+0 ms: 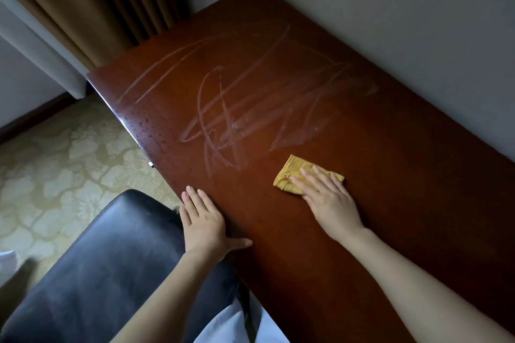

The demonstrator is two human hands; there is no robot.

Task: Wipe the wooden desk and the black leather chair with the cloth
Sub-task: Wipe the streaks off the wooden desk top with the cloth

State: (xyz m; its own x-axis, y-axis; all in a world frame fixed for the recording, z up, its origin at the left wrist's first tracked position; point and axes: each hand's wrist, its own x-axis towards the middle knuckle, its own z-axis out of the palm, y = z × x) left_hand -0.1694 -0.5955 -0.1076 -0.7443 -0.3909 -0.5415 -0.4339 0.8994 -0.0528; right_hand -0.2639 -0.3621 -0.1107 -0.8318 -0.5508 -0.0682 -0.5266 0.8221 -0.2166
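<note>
The dark reddish wooden desk (pixel 306 231) runs from the lower right up to the far corner of the room. Wet wipe streaks and small droplets mark its middle and left part. A folded yellow cloth (pixel 289 172) lies flat on the desk. My right hand (pixel 326 198) presses on the cloth with straight fingers, covering its near half. My left hand (pixel 204 223) rests flat on the desk's near edge, fingers straight and thumb spread. The black leather chair (pixel 111 259) stands at the lower left, tucked against the desk.
A grey wall (pixel 404 22) borders the desk on the right and at the far end. Brown curtains (pixel 106 3) hang beyond the desk's far left corner. Patterned beige carpet (pixel 55 161) covers the floor on the left. White clothing (pixel 237 326) shows at the bottom.
</note>
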